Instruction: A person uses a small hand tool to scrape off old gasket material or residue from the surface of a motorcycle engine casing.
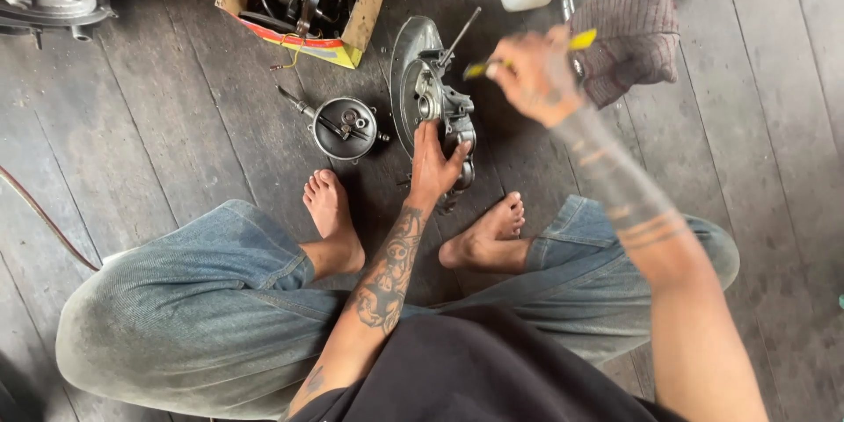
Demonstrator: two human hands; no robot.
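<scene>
Left hand (pixel 433 163) fingers clamp the engine casing (pixel 437 97) standing on edge on the floorboards (pixel 176 123) between bare feet. Right hand (pixel 534 77), blurred, fists a yellow-handled screwdriver (pixel 527 54) above. The propped casing could topple if that grip slackens.

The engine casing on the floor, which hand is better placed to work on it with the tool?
Probably the right hand: it holds the yellow-handled tool above the engine casing, while the left hand grips the casing's lower edge.
</scene>
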